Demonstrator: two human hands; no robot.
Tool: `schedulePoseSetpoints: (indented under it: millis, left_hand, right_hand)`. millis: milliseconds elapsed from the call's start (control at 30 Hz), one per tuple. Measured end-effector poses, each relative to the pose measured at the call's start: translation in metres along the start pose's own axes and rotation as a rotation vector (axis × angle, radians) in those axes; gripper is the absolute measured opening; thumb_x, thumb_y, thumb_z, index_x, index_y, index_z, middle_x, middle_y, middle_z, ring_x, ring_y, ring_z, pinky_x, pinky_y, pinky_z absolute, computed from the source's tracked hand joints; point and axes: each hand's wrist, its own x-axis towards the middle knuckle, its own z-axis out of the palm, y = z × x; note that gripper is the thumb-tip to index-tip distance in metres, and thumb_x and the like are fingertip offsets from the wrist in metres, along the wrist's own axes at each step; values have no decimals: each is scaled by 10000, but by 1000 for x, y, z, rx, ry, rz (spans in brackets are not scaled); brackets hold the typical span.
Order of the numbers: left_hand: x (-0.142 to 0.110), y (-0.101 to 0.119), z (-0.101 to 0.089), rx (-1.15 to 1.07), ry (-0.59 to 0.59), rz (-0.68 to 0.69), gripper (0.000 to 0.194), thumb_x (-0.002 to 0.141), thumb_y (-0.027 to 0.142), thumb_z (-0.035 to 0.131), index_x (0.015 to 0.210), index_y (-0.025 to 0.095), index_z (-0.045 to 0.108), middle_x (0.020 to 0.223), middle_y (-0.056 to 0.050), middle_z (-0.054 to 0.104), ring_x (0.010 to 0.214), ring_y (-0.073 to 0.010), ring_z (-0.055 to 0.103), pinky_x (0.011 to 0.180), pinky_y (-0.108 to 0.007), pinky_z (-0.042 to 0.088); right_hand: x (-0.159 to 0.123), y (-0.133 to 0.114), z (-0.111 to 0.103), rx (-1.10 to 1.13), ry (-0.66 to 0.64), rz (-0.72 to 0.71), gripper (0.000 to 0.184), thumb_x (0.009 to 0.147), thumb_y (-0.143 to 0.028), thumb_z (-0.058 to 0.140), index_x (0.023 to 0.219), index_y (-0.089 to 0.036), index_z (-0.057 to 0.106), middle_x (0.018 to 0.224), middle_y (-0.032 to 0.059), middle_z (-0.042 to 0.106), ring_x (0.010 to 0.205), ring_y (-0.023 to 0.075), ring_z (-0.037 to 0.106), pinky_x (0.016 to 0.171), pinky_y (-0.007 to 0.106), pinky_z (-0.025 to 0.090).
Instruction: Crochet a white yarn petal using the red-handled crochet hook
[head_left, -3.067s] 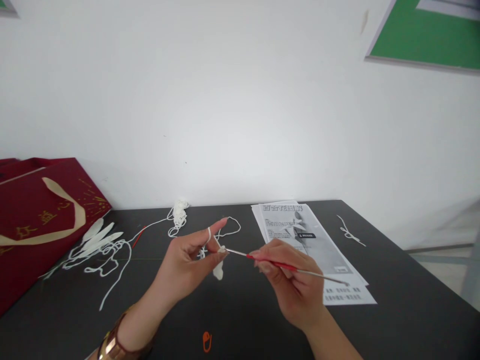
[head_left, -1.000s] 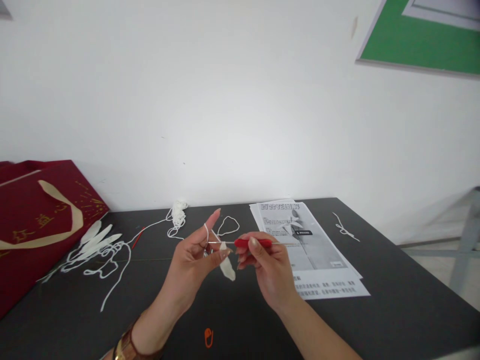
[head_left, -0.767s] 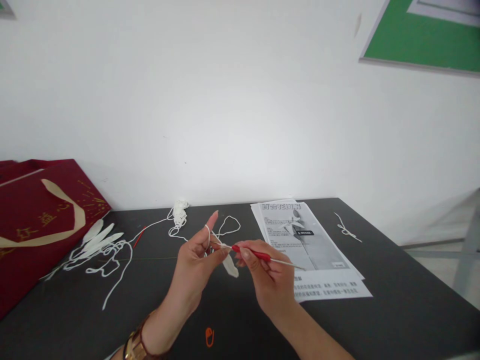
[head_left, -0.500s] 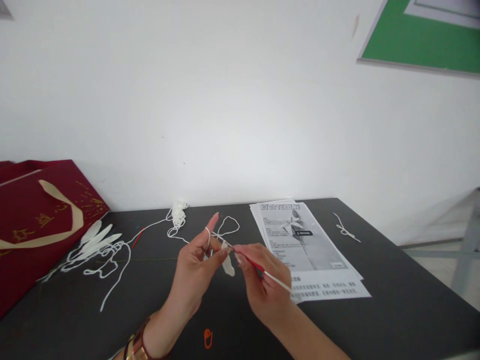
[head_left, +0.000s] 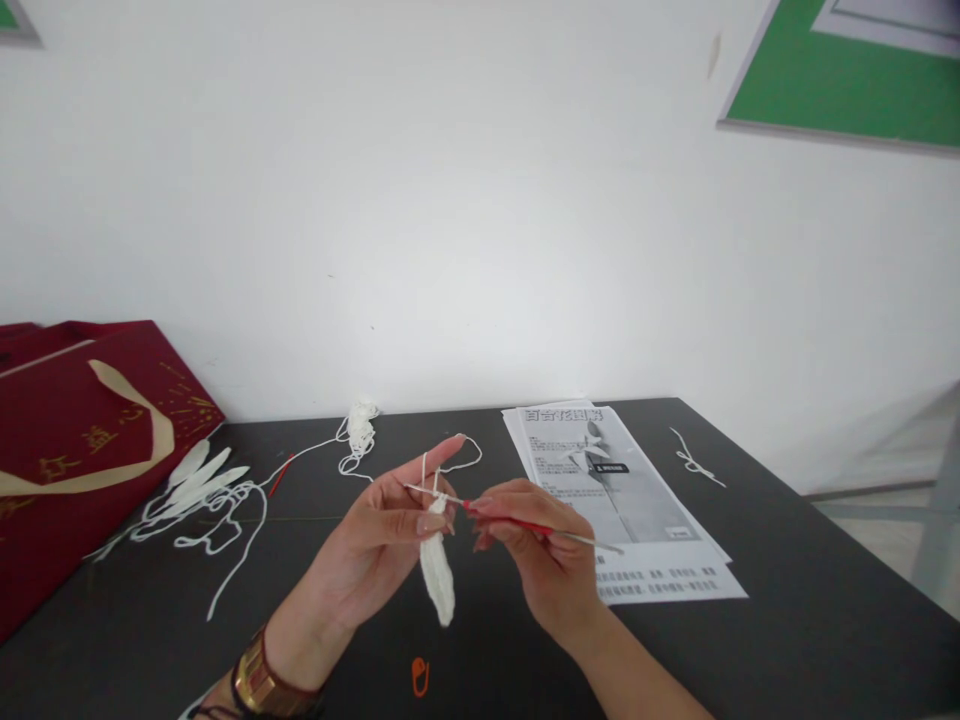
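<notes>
Between thumb and fingers, my left hand (head_left: 379, 540) pinches the upper end of a white crocheted petal (head_left: 438, 580), which hangs down below the fingertips. White yarn (head_left: 424, 470) loops over the raised left index finger. My right hand (head_left: 544, 550) grips a crochet hook (head_left: 536, 524) by its red handle, pen-fashion. The hook's thin metal shaft runs leftward through yarn at the petal's top edge, its tip near the left index finger. The hook's other end sticks out past the right hand over the printed sheets.
Printed sheets (head_left: 645, 500) lie at the right, a short knotted yarn piece (head_left: 694, 458) beyond them. At the left are several finished white petals (head_left: 199, 480) with loose tails, a red stick (head_left: 281, 474) and a dark red bag (head_left: 82, 440). A yarn bundle (head_left: 360, 428) sits behind; an orange stitch marker (head_left: 420, 677) lies in front.
My left hand has turned, so the petal now hangs lower and shows at greater length. The hook has swung from pointing into the petal's top to lying across it with its shaft exposed.
</notes>
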Motion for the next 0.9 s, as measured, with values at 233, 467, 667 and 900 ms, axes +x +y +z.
schedulePoseSetpoints:
  millis: [233, 467, 667, 900]
  left_hand:
    - [-4, 2, 0, 88, 9, 37, 661, 611, 86, 788, 1253, 169, 653, 683, 5, 590, 624, -115, 506, 621, -225, 384]
    - [-6, 4, 0, 99, -24, 59, 658, 610, 78, 776, 1250, 173, 656, 672, 14, 561, 620, -108, 497, 611, -222, 377]
    - [-7, 8, 0, 87, -52, 60, 655, 616, 70, 762, 1255, 165, 652, 677, 1, 586, 633, -114, 495, 610, -226, 376]
    - [-7, 8, -2, 63, -74, 46, 674, 601, 61, 742, 1262, 140, 643, 663, 1, 572, 628, -121, 478, 581, -232, 368]
  right_hand:
    - [1, -2, -1, 215, 61, 123, 113, 857, -244, 672, 914, -252, 770, 814, 52, 705, 640, 161, 653, 507, 268, 576]
    - [4, -5, -5, 294, 76, 164, 110, 856, -271, 676, 895, -231, 771, 757, 44, 674, 594, 143, 627, 458, 239, 544]
    - [8, -7, -10, 329, 96, 155, 95, 851, -270, 684, 873, -222, 762, 745, 39, 684, 536, 126, 618, 430, 231, 532]
    - [9, -8, -12, 352, 70, 153, 89, 863, -249, 672, 870, -213, 754, 742, 35, 678, 559, 122, 614, 442, 219, 528]
